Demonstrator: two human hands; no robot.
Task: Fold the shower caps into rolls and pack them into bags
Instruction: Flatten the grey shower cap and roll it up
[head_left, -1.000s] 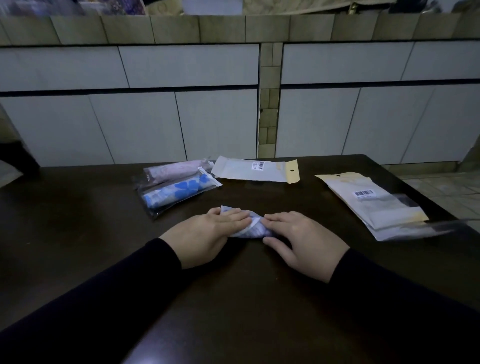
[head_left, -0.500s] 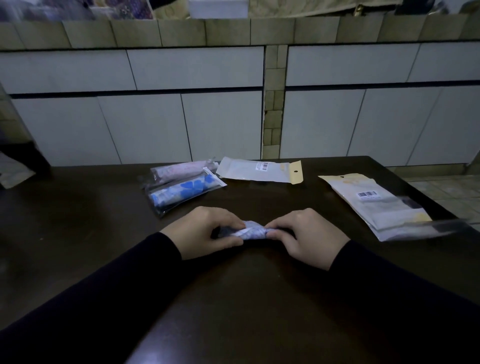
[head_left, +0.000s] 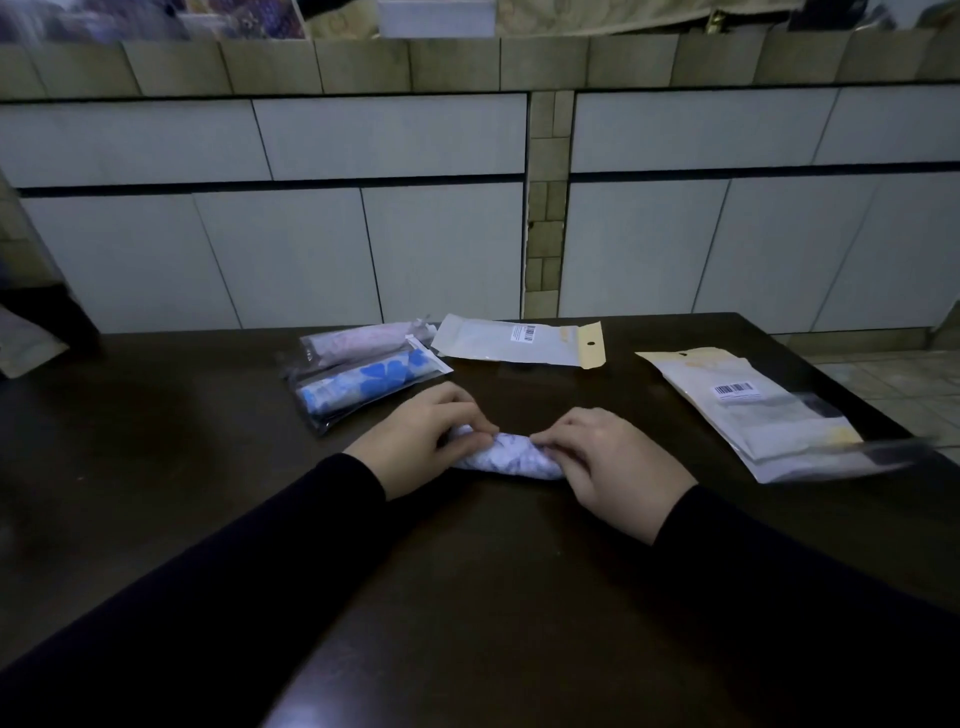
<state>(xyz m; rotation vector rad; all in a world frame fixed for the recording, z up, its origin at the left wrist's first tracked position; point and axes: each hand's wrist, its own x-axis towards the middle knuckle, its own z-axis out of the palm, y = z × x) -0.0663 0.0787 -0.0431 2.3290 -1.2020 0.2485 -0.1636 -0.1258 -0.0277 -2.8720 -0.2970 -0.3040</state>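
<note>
A pale patterned shower cap (head_left: 511, 457), rolled into a tight tube, lies across the dark table (head_left: 156, 441) in front of me. My left hand (head_left: 415, 441) pinches its left end, and my right hand (head_left: 610, 462) grips its right end, fingers curled over the roll. Behind my left hand lie two packed bags: one with a blue-flowered roll (head_left: 366, 387), one with a pinkish roll (head_left: 358, 343). An empty flat bag (head_left: 514, 343) with a barcode label lies further back.
A stack of empty bags (head_left: 748, 415) with a barcode sits at the right, near the table's right edge. White cabinet doors (head_left: 291, 260) and a tiled counter front rise behind the table. A pale object (head_left: 26, 338) shows at the far left.
Both hands have spread slightly apart along the roll, showing more of the rolled cap between them. The roll looks longer and tighter than before.
</note>
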